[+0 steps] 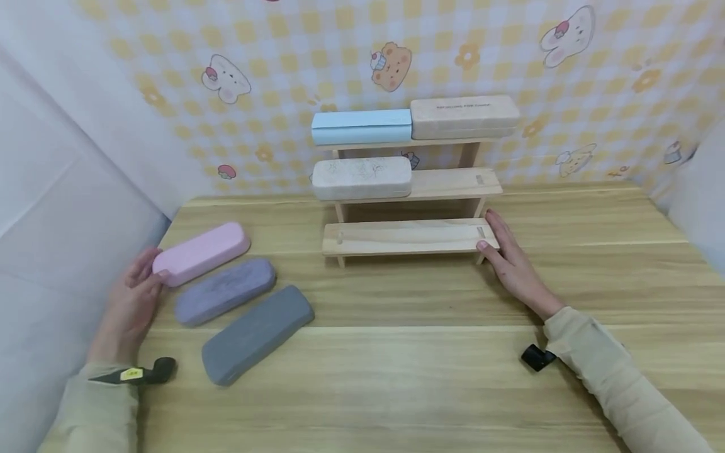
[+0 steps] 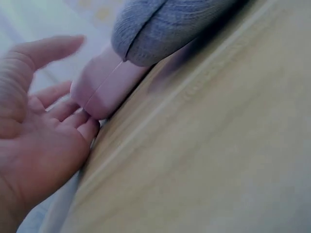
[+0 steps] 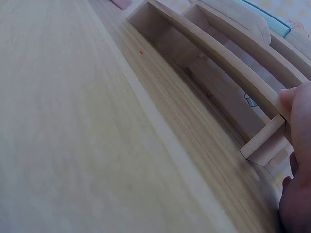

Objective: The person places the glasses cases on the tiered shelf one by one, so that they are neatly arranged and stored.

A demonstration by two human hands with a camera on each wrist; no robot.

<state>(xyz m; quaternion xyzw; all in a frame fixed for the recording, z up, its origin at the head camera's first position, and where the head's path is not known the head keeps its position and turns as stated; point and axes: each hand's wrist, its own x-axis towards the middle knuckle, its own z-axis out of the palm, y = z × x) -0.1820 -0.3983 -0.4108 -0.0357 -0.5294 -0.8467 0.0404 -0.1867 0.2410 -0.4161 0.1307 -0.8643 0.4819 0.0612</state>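
My left hand (image 1: 129, 296) is at the left end of a pink glasses case (image 1: 201, 253) lying on the table. In the left wrist view its fingers touch the case's end, while the thumb (image 2: 58, 48) stands apart. A purple glasses case (image 1: 225, 291) and a grey glasses case (image 1: 257, 335) lie beside the pink one. With the thumb on top and fingers round the side, my right hand (image 1: 518, 274) grips the right end of the lowest tier of a three-tier wooden display rack (image 1: 408, 238).
On the rack's top tier sit a light blue case (image 1: 362, 128) and a beige case (image 1: 464, 117). A whitish patterned case (image 1: 362, 178) occupies the left half of the middle tier. Behind stands a yellow checked cloth (image 1: 317, 63); white cloth (image 1: 68, 163) borders the left side.
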